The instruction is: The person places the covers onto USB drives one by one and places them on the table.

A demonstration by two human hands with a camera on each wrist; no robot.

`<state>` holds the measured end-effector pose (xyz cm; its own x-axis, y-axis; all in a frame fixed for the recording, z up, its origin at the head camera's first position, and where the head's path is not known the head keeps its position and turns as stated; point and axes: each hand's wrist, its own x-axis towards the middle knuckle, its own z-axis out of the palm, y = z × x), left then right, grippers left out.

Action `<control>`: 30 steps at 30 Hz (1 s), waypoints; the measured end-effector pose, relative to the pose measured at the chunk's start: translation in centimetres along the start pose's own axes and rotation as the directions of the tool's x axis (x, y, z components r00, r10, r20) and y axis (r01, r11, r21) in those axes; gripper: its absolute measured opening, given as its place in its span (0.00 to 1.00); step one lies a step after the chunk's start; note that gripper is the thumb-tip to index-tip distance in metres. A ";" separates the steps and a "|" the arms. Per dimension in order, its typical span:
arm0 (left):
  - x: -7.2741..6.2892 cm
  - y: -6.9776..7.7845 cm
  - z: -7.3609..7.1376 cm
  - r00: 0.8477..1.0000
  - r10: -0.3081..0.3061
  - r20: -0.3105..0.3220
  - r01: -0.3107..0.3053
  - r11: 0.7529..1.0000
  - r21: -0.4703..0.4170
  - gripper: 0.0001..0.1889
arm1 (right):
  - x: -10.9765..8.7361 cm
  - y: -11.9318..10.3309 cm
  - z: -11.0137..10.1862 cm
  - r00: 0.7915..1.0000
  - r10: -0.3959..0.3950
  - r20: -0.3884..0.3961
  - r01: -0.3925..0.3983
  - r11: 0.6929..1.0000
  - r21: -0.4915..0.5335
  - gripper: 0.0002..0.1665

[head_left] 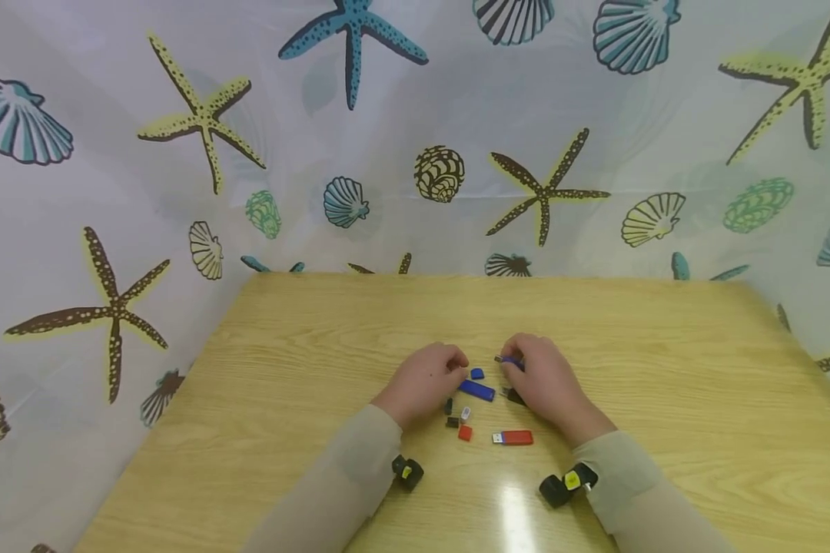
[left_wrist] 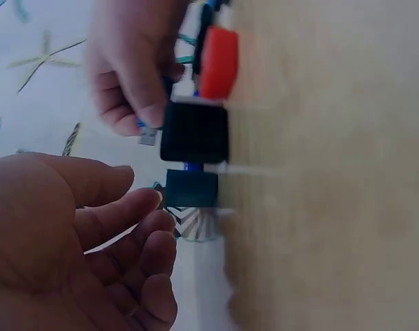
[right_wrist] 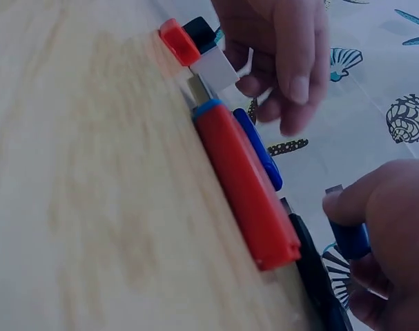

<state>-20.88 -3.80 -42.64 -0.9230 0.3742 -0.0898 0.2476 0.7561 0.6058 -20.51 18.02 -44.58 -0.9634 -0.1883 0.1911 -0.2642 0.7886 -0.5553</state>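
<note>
Pinches a blue stick (right_wrist: 352, 238) between curled thumb and fingers of the right hand (head_left: 542, 376), on the far side of the small group on the table (head_left: 629, 330), with plug (left_wrist: 148, 136) bare and pointing leftward. Whether raised or touching the table, cannot tell. Should weigh next to nothing and feel stiff all over, though probably a bit slippery along the smooth shell. Best taken by the broad sides, well back from the plug; better not pressed sideways on the metal, likely the easiest part to harm.

Curves the left hand (head_left: 425, 380) loosely, thumb apart from forefinger, with nothing seen between, near a blue cap (head_left: 477, 373) and just beside a second blue stick (head_left: 476, 390). For the cap, small and apt to skid, judge a fingertip pinch across two opposite sides surest.

On the near side, find a red stick (head_left: 517, 438), a red cap (head_left: 465, 433), a black cap (head_left: 453, 422) and a white cap (head_left: 466, 414); by the right hand, partly hidden, a black stick (head_left: 516, 396). Expect equally light, rigid handling throughout.
</note>
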 end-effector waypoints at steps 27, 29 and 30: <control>1.8 -0.5 -0.3 1.000 0.023 -0.008 -0.025 0.975 -0.222 0.05 | -0.5 -0.4 -0.1 0.997 -0.073 -0.009 0.073 0.989 0.126 0.08; 1.6 -1.0 -0.3 1.000 0.020 -0.018 -0.025 0.950 -0.310 0.04 | -0.5 -0.4 -0.1 0.997 -0.078 -0.011 0.079 0.988 0.135 0.08; 1.5 -1.3 -0.3 1.000 0.017 -0.018 -0.022 0.936 -0.352 0.03 | -0.5 -0.5 -0.1 0.996 -0.083 -0.013 0.084 0.986 0.142 0.09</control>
<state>-22.62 -4.36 -43.33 -0.9239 0.3771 -0.0649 0.1487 0.5100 0.8472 -19.94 17.80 -44.35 -0.9374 -0.2454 0.2469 -0.3480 0.6790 -0.6464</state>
